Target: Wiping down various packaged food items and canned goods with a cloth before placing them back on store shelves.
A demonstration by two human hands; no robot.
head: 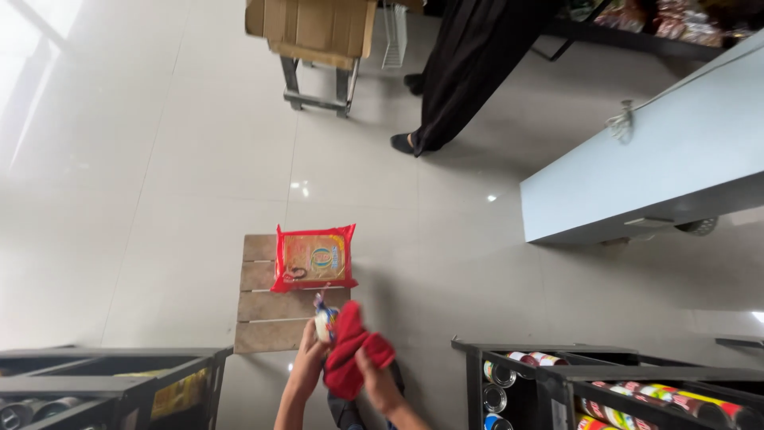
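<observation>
Wiping a small packet at lower centre.
Left hand fingers clamp the packet; right hand fingers grip the red cloth against it, steadying both.

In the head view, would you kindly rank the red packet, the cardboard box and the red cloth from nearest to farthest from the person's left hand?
1. Red cloth: right beside the left hand, with the right hand on it too.
2. Red packet: lying on the wooden stool just beyond.
3. Cardboard box: far across the floor, on a metal stand.
</observation>
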